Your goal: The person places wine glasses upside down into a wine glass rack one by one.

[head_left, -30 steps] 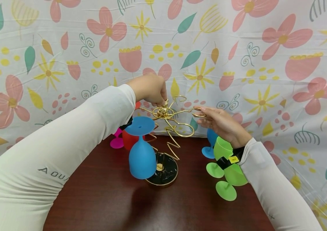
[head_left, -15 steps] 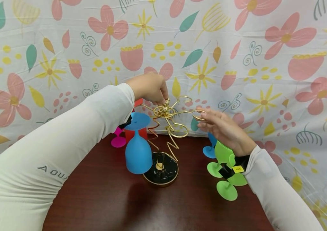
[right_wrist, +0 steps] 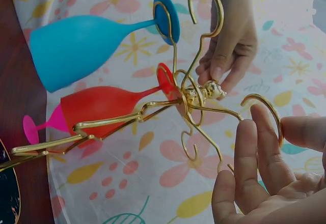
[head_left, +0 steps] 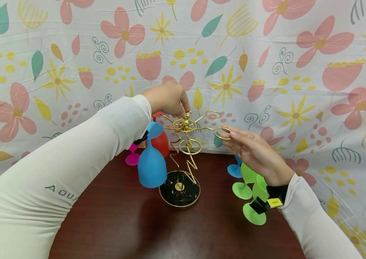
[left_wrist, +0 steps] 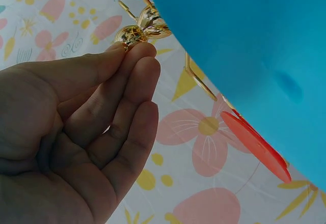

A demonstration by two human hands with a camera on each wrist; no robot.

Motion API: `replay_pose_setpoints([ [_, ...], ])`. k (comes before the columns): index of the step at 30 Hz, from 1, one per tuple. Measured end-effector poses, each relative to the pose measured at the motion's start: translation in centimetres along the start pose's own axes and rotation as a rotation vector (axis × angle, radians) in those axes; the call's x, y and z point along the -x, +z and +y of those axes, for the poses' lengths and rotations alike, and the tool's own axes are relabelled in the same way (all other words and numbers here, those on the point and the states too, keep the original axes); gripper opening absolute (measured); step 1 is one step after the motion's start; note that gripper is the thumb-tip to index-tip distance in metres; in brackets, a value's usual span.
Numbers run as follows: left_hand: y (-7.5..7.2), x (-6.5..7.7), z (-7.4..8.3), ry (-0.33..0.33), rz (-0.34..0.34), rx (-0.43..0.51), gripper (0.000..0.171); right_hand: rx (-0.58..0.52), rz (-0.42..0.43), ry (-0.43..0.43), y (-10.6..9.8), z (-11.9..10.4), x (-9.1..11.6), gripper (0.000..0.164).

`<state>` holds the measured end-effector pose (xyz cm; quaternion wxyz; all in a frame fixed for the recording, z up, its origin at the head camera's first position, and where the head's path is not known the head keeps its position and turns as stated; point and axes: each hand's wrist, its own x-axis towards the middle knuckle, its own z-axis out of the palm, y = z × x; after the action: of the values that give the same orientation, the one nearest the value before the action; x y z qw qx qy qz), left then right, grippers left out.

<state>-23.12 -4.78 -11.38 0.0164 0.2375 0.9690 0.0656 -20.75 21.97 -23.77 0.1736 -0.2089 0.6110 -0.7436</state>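
A gold wire wine glass rack (head_left: 190, 162) stands on a round black marbled base (head_left: 179, 194). My left hand (head_left: 171, 100) pinches the gold knob (left_wrist: 132, 34) at its top between thumb and fingertips. At the right, my right hand (head_left: 254, 151) holds one of the rack's open hooks (right_wrist: 275, 114), thumb on one side and fingers on the other. A blue goblet (head_left: 152, 167) hangs upside down by its foot on the left arm of the rack. Behind it a red goblet (right_wrist: 99, 109) also hangs upside down. Another hook (head_left: 213, 114) points to the back.
On the dark brown table (head_left: 183, 233), green goblets (head_left: 255, 214) and a blue goblet (head_left: 234, 169) stand below my right forearm. A magenta goblet (head_left: 132, 158) stands at the back left. A flower-printed cloth (head_left: 183, 46) hangs close behind the rack.
The top of the rack has turned: its front ring and the hanging blue goblet moved left, the back hook right. My right hand shifted slightly right and down; my left stayed on the knob.
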Motion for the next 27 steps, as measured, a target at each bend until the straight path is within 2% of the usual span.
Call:
replay_pose_setpoints([
  [7,0.4,-0.3,-0.1,0.018,0.021,0.022,0.023,0.047,0.001,-0.028,0.1,0.4,0.5,0.047],
  [22,0.9,-0.8,0.0,0.041,0.066,0.073,0.023,0.136,0.006,-0.072,0.1,0.5,1.3,0.037],
  [27,0.9,-0.8,-0.2,0.042,0.07,0.08,0.023,0.136,0.004,-0.067,0.1,0.6,1.1,0.04],
])
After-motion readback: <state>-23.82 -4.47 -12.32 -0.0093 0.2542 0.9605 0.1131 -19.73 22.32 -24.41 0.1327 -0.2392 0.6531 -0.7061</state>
